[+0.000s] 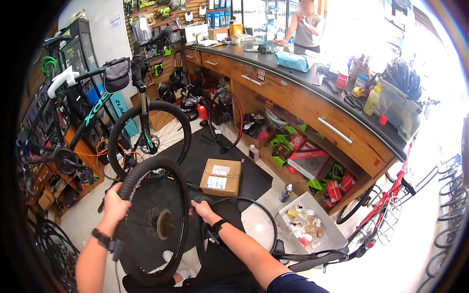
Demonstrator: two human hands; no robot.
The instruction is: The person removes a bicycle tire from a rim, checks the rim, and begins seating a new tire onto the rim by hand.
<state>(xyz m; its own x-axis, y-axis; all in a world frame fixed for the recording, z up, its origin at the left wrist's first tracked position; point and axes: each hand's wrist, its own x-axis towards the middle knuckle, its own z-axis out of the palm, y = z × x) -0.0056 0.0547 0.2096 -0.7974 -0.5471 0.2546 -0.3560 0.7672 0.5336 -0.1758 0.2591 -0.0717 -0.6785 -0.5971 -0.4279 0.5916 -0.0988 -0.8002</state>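
A bicycle wheel with a black knobby tyre [181,180] stands upright before me, its sprocket cassette [165,224] showing at the hub. My left hand [116,207] is wrapped around the tyre's upper left side. Close to the wheel's right side, my right hand [205,211] is closed, with a dark rounded thing at its fingers that I cannot make out. Just beyond that hand sits a closed cardboard box [233,183] with white labels. A thin black hoop [259,204], like a tyre or rim, lies partly behind my right forearm.
A bicycle [141,112] stands at the left. A wooden counter [293,97] runs along the right, with a person [308,29] behind it. A spray can [287,192] and a bin of litter [293,207] stand near my right arm. A red-rimmed wheel [239,117] leans ahead.
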